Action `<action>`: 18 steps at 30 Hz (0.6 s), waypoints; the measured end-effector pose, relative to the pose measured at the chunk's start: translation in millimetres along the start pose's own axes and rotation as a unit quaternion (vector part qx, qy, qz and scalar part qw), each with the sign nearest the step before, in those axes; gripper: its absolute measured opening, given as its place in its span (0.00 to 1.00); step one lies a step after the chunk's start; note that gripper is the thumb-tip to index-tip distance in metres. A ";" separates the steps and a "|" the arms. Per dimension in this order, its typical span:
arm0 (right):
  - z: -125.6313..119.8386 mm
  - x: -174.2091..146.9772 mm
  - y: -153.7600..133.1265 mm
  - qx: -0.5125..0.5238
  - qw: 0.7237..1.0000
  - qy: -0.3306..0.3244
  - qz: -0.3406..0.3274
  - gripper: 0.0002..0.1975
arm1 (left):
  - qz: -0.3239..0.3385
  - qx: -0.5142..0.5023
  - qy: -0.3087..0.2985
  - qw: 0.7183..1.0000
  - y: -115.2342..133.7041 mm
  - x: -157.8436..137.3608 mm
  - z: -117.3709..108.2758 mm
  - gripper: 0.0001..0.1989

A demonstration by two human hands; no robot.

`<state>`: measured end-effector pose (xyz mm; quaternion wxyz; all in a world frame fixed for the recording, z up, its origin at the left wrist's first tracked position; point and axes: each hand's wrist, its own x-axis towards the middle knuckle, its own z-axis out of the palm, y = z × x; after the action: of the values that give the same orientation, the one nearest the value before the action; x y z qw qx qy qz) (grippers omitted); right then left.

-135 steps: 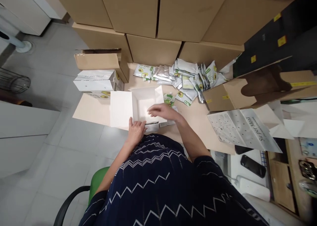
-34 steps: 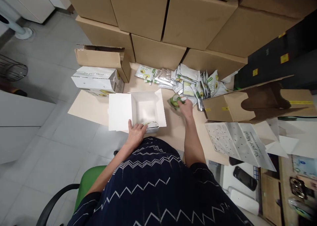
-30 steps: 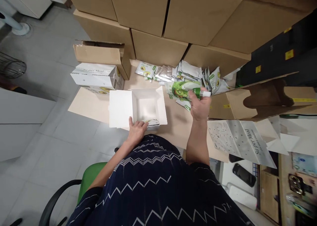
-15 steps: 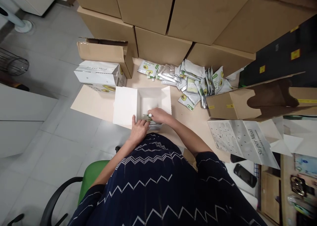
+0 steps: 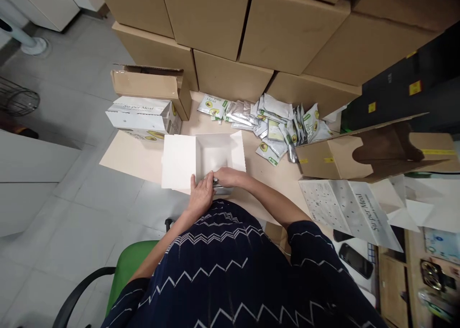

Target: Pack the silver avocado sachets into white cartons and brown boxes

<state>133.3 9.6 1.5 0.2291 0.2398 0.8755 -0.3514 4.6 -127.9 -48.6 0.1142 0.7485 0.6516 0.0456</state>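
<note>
An opened white box (image 5: 179, 162) stands in front of me at the table's near edge, its flaps folded out. My left hand (image 5: 201, 193) lies over the box's near left side, fingers stretched out and thumb at the base of the left flap. Beside its fingertips, my right hand (image 5: 227, 177) reaches into the near end of the box with its fingers curled. What those fingers hold is mostly hidden; only a small light-and-dark bit shows between the hands. The visible far part of the box's inside is plain white.
Beyond the box lies a pile of silver-and-green packets (image 5: 275, 126). A closed white carton (image 5: 140, 112) and an opened brown carton (image 5: 151, 83) stand on the left. Stacked brown cartons (image 5: 230, 74) wall off the back. An open brown carton (image 5: 345, 153) and a printed white carton (image 5: 345, 205) are on the right.
My left hand's fingers have straightened and moved up beside the right hand. The right hand has sunk slightly, and the white-tipped item and green packet edges at it are now mostly covered.
</note>
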 end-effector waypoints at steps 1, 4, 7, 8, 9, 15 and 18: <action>-7.3 -6.0 2.0 0.026 0.999 -0.009 -0.020 0.13 | 0.002 0.005 -0.006 1.000 0.1 0.2 -0.2 0.33; -38.6 -29.7 22.6 0.216 0.970 0.056 -0.094 0.10 | 0.017 0.021 -0.015 1.000 0.0 -0.1 -0.8 0.29; -72.5 -38.7 65.9 0.420 0.854 0.294 -0.083 0.17 | 0.030 0.032 -0.007 0.999 -0.8 -1.7 -0.2 0.25; -82.0 -34.0 83.5 0.443 0.810 0.381 -0.054 0.19 | 0.032 0.036 -0.003 0.999 -1.2 -2.3 0.4 0.25; -90.2 -25.1 101.4 0.438 0.777 0.452 -0.016 0.20 | 0.034 0.039 0.000 0.999 -1.6 -2.8 1.1 0.25; -120.1 76.5 177.5 0.110 0.878 0.433 0.170 0.29 | 0.034 0.043 0.028 0.998 -2.5 -5.5 6.3 0.23; -130.5 127.5 193.2 -0.014 0.928 0.323 0.186 0.45 | 0.028 0.048 0.050 0.997 -1.8 -6.8 7.6 0.22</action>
<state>115.7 260.5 -84.2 -0.0010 0.4960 0.8464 -0.1940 3.5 -135.2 -55.9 0.0441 0.7677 0.6370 0.0549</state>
